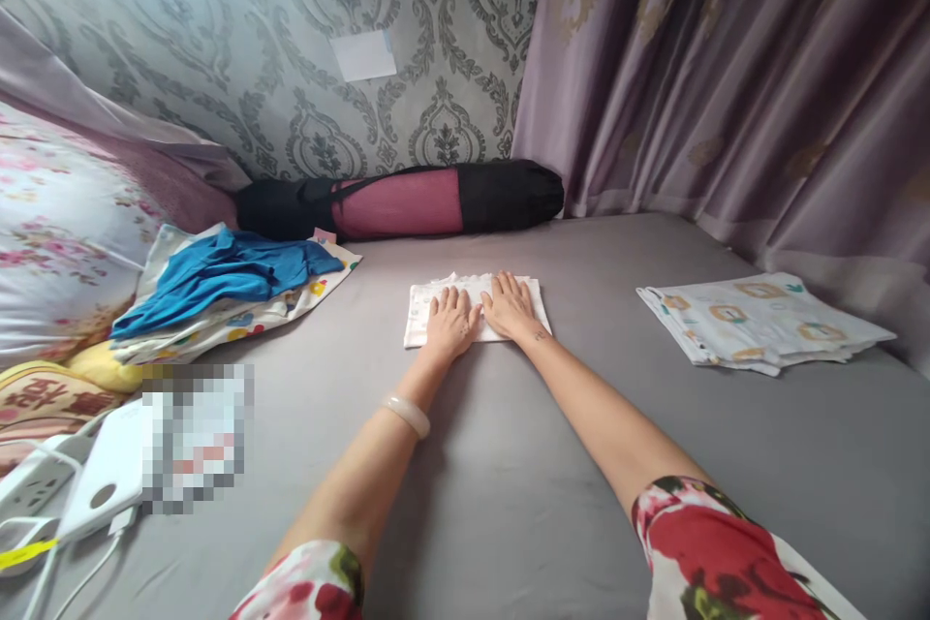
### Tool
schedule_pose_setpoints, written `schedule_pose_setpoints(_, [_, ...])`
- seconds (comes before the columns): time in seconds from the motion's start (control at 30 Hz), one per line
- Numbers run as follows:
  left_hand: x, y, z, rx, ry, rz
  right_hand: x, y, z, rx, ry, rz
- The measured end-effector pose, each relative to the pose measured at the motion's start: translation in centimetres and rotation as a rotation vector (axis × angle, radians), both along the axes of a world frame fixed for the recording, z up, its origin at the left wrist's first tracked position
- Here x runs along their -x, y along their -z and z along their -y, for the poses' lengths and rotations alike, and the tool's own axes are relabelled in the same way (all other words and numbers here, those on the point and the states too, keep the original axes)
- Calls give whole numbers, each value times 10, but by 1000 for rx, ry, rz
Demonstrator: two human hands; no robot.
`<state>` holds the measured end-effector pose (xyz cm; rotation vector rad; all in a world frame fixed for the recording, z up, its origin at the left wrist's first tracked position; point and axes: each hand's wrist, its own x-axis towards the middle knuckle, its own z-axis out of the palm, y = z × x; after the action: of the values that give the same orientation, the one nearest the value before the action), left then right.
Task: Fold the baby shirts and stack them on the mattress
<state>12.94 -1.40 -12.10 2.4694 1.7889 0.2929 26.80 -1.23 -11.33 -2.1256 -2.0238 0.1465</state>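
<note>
A white folded cloth (418, 320) with a faint print lies flat on the grey bed sheet (509, 465). My left hand (451, 322) rests palm down on its left half, fingers stretched out. On the right half lies my right hand (510, 308), also flat with the fingers extended. The two thumbs nearly meet near the middle of the cloth. Parts of the cloth under both palms are hidden. Neither hand grips anything.
Patterned folded cloths (762, 320) lie at the right. A blue garment (239, 271) sits on printed fabric at the left. A white power bank (108, 470) with cables and a power strip (36, 480) are nearer left. A black-and-pink long bag (399, 203) lies along the wall.
</note>
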Motion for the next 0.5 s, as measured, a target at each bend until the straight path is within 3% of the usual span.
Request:
schedule_pose_setpoints(0.23, [-5, 11, 3, -68, -6, 30, 3, 9, 1, -50, 6, 11])
schedule_pose_setpoints(0.5, [-1, 7, 10, -121, -3, 84, 6, -2, 0, 28, 19, -2])
